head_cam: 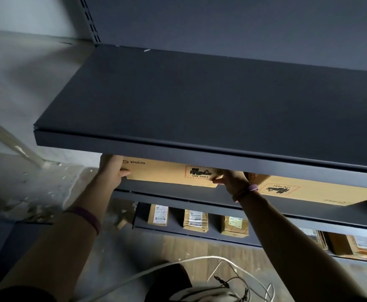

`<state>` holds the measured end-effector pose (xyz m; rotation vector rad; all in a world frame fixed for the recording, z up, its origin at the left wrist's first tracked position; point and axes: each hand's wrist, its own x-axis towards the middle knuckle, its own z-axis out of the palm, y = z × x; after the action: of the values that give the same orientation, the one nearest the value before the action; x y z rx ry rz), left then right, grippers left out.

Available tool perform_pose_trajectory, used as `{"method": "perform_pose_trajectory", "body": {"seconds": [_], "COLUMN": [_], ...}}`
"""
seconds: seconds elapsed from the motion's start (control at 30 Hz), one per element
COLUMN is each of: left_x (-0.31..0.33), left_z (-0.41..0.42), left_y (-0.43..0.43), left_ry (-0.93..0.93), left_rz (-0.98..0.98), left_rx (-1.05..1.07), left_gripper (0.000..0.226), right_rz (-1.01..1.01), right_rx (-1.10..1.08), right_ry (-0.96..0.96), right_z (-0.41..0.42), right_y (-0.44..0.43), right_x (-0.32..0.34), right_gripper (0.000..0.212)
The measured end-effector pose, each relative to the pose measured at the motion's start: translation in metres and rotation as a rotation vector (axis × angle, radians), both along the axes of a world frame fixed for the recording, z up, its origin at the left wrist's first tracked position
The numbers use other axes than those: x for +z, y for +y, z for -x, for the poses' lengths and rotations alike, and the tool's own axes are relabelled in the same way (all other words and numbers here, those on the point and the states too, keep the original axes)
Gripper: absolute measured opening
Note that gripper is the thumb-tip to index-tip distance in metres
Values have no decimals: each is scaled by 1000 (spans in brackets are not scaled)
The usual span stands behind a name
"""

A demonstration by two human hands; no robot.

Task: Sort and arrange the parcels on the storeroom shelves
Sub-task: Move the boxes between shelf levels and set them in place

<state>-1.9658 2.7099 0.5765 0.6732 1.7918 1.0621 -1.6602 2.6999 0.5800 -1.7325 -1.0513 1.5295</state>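
Note:
A flat brown PICO box with a UN 3481 battery label lies on the middle shelf, partly hidden under the dark top shelf. My left hand grips its left end, thumb on top. My right hand grips its right front corner. A second brown box of the same kind lies to the right on the same shelf, its print turned the other way.
The lowest shelf holds several small brown parcels with white labels in a row. White cables hang below my chest. Wood floor and debris lie at the left, beside a pale slanted post.

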Motion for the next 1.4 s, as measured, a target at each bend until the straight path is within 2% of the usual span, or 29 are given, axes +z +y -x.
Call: {"method": "perform_pose_trajectory", "body": {"seconds": [0.07, 0.13, 0.2, 0.27, 0.37, 0.5, 0.7, 0.87, 0.97, 1.03, 1.1, 1.2, 1.3, 1.4], "left_x": [5, 10, 13, 16, 27, 45, 70, 85, 93, 98, 101, 109, 122, 139], "left_z": [-8, -16, -25, -38, -69, -120, -190, -226, -226, -220, -213, -213, -220, -229], "left_y": [-10, -28, -53, -84, -135, -204, -288, -343, -366, -376, -381, -385, -388, -382], "left_ry": [-80, -73, -4, 48, -23, -40, -20, -74, -119, -104, -48, 12, 43, 8], "left_rz": [18, 44, 72, 95, 115, 45, 46, 16, -3, 8, 44, -14, -69, -75], "left_rx": [110, 129, 132, 117, 217, 318, 337, 413, 378, 317, 246, 88, -43, 46], "left_gripper": [36, 43, 56, 57, 59, 45, 35, 28, 24, 22, 31, 40, 68, 35], "right_rz": [-38, -29, -13, -27, -37, -11, 66, 19, -61, -101, -121, -192, -271, -351], "right_rx": [-17, -48, -66, -41, 60, 122, 184, 253, 303, 329, 342, 336, 337, 364], "right_ry": [24, 41, 71, 119, 148, 181, 183, 219, 252, 297, 322, 386, 377, 321], "right_z": [0, -4, -12, -26, -57, -108, -179, -208, -220, -228, -235, -247, -262, -273], "right_y": [-4, -12, -26, -45, -78, -127, -195, -233, -248, -256, -261, -263, -266, -273], "right_x": [2, 6, 13, 19, 27, 37, 48, 59, 58, 58, 56, 49, 48, 50], "right_gripper": [13, 23, 19, 17, 23, 13, 39, 34, 33, 43, 48, 40, 40, 45]}}
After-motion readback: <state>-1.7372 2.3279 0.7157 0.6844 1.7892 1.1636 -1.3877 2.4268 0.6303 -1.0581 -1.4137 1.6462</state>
